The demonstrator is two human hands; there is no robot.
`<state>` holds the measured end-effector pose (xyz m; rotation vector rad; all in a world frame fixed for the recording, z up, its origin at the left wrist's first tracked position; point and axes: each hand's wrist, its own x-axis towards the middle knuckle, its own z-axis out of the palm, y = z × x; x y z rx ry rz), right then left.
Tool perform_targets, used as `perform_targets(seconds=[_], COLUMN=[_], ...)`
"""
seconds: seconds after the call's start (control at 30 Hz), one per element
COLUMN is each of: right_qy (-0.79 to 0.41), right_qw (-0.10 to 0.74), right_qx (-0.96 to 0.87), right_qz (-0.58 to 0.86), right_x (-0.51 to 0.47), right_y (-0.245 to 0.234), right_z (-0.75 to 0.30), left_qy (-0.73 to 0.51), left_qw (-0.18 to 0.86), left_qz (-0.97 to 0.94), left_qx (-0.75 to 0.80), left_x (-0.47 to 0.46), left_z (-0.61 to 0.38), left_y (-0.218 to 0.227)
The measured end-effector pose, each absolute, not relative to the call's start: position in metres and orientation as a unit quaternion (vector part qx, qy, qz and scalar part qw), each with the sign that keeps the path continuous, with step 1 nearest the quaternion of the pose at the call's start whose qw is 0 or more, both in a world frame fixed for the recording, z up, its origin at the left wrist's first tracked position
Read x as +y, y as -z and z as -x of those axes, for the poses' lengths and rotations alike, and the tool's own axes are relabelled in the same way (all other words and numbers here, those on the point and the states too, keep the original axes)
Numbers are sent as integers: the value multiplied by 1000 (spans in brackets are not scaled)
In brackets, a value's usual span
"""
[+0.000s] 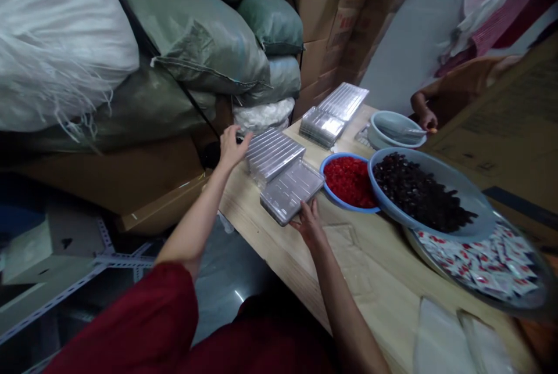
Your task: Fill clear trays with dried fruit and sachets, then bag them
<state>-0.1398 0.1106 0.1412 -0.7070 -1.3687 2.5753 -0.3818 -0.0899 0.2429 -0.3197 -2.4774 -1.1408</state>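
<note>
Well, the right hand (309, 224) curls partly open against the near edge of a clear rectangular plastic tray (291, 191), how firmly I cannot tell. The left hand (233, 148) stands open, fingers spread, just left of a stack of ribbed clear plastic trays (274, 153) on a pale wooden table (370, 269).

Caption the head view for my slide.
Right hand touches a clear plastic tray beside a blue bowl of red pieces; left hand beside stacked trays.
</note>
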Motion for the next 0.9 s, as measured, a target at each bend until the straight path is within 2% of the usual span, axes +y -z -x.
perform_targets(seconds=[0.13,0.2,0.67,0.9], right_qy=[-862,-859,-856,-858], right_qw=[34,36,31,25], right_qx=[-435,-442,-455,-442], right_qz=[259,256,243,262], right_x=[110,113,116,107], right_y=[-152,-154,-157,-156], right_z=[149,151,146,130], left_qy=[301,281,246,257], left_qw=[-93,-157,-166,-76], left_qz=[183,193,189,199], left_qx=[-931,-927,-936,-943], left_x=[-73,-70,-71,-64], left_z=[460,472,492,490], left_y=[-260,-257,-240,-238])
